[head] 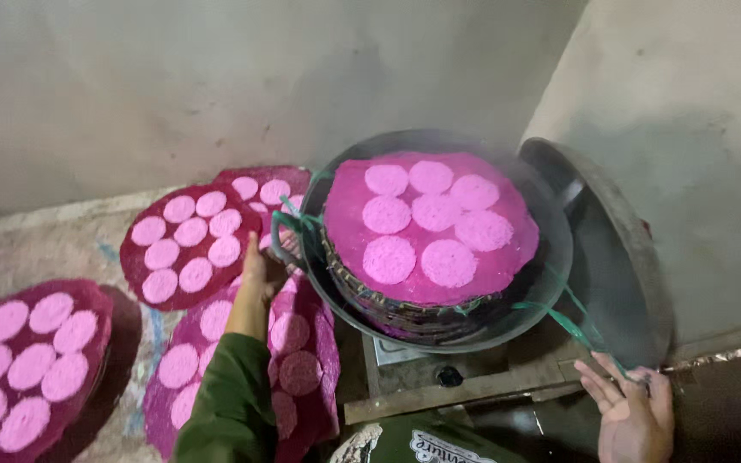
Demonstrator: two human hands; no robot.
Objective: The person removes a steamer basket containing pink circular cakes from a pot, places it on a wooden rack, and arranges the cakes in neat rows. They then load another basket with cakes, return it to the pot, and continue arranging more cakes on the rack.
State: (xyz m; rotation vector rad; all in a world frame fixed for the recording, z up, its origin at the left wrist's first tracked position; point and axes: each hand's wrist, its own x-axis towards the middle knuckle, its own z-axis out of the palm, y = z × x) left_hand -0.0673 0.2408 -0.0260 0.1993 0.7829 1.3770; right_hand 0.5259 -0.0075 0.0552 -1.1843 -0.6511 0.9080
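Head view: left hand [259, 273] grips the wok's [551, 283] handle, fingers curled; right hand [632, 411] spread, palm up, green cord [569, 324] across its fingers, pink cakes [426, 225] stacked between.

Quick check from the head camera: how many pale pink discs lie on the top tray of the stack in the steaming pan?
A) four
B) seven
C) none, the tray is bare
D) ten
B: seven pale pink discs show on the magenta top tray of the stack in the pan, five in an upper arc and row and two nearer the camera.
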